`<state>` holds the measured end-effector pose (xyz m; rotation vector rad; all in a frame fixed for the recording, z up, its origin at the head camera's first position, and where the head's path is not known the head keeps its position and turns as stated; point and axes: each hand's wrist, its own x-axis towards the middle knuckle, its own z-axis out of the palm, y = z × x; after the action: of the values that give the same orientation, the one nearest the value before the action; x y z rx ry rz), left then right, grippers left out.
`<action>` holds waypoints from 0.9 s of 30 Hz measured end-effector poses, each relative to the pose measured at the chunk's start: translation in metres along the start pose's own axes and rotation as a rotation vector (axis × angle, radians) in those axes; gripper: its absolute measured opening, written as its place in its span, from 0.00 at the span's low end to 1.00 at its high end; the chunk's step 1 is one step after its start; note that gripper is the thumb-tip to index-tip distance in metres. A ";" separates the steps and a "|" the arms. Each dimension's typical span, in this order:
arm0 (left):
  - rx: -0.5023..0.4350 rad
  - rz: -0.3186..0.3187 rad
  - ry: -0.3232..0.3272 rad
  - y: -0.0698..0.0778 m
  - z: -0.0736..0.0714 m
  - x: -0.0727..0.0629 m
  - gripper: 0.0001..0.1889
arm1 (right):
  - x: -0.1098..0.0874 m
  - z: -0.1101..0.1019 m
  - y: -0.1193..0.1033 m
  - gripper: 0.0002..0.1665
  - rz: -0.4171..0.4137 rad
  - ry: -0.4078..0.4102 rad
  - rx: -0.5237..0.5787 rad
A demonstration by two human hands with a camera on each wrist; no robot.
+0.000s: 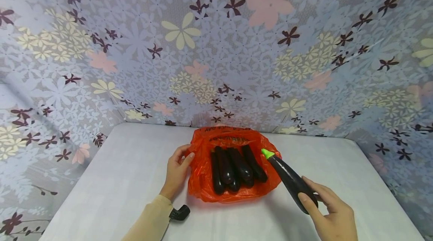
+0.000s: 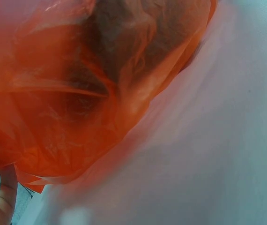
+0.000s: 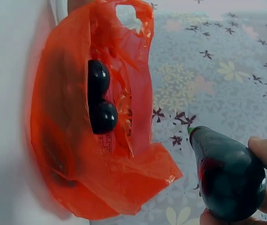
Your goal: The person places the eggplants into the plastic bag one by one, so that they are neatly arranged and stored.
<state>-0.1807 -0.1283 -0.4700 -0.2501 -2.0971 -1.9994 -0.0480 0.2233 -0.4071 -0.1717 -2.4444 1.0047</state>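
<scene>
A red plastic bag (image 1: 233, 197) lies with its mouth spread wide, and several dark, glossy eggplants (image 1: 241, 165) are inside it. My left hand (image 1: 177, 171) pinches the bag's left edge between thumb and fingers; in the left wrist view only some fingers (image 2: 4, 194) show, right at the red film. Another eggplant (image 1: 289, 181), with a bright green stem end, is in my right hand (image 1: 333, 209), which grips it by its thick end. It slants up and left, its stem overlapping the bag's right rim in the head view. The right wrist view shows its rounded end close up.
The bag rests on a white-covered table (image 1: 135, 165). Behind it and at the sides hangs flower-patterned cloth (image 1: 216, 64). A black object (image 1: 180, 212) sits at my left wrist by the cream sleeve (image 1: 150, 218).
</scene>
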 end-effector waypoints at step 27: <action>-0.039 0.007 0.008 -0.036 0.000 0.005 0.15 | 0.002 0.023 -0.022 0.24 -0.015 -0.102 -0.025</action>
<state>-0.1958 -0.1303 -0.5030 -0.2547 -2.0513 -2.0354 -0.0589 0.1936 -0.4048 -0.1125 -2.5466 0.9997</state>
